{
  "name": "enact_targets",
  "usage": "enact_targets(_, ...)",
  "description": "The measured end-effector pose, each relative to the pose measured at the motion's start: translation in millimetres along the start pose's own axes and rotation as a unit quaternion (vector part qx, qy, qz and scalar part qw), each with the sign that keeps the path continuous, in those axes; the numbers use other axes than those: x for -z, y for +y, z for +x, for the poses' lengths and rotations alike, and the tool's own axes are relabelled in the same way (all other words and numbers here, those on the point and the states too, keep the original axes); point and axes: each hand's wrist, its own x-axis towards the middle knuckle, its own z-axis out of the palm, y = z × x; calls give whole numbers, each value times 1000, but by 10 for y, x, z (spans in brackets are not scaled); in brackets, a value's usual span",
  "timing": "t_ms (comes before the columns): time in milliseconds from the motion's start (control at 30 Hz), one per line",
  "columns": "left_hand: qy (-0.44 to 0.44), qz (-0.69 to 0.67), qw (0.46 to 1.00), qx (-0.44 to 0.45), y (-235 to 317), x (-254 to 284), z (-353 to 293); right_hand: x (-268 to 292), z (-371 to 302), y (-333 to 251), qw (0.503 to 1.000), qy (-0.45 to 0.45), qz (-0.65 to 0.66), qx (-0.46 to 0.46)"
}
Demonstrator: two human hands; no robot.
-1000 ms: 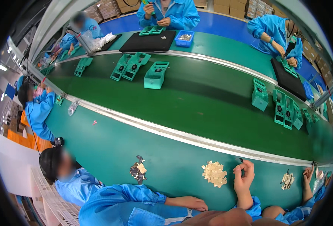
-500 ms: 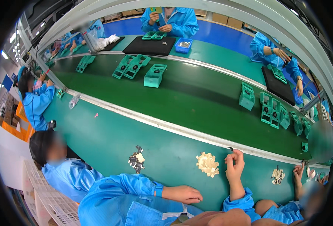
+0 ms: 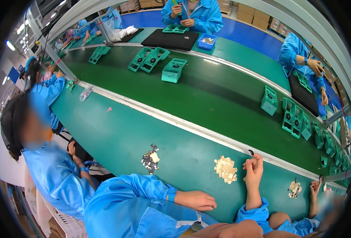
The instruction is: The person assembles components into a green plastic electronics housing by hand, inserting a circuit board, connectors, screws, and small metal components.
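My left hand (image 3: 197,200) lies palm down on the green table (image 3: 191,158), holding nothing I can see. Its fingers are stretched out side by side. My right hand (image 3: 253,168) is raised by the white rail (image 3: 207,131), with fingers loosely bent and the thumb apart. Just beyond its fingertips a small dark curved piece (image 3: 251,152) sits at the rail; I cannot tell whether they touch. Left of that hand is a heap of small cream pieces (image 3: 225,169). Farther left lies a pile of mixed black and cream bits (image 3: 150,159).
Beyond the rail, a green conveyor belt (image 3: 219,103) carries several teal plastic housings (image 3: 174,70). Co-workers in blue sit left, right and opposite; the one opposite holds a tool over a black mat (image 3: 169,40). Another small pile (image 3: 294,188) lies near a neighbour's hand (image 3: 315,187).
The view has shifted, so the belt and housings appear higher and farther right. The person at left shows larger, with a hand now visible. My hands stay almost where they were.
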Motion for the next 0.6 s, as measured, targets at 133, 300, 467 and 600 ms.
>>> enact_targets(133, -12, 12, 1000, 2, -12, -26, 22, 60, -19, 42, 1000, 12, 11, -14)
enact_targets(300, -16, 3, 1000, -10, -97, -90, 58, 89, -32, 17, 1000, 13, 16, -7)
enact_targets(467, 19, 10, 1000, -20, -153, -191, -3, 23, -53, -11, 1000, 5, 9, -14)
enact_targets(600, 7, -3, 999, -35, -197, -223, 59, 160, -102, 63, 1000, 23, 0, -4)
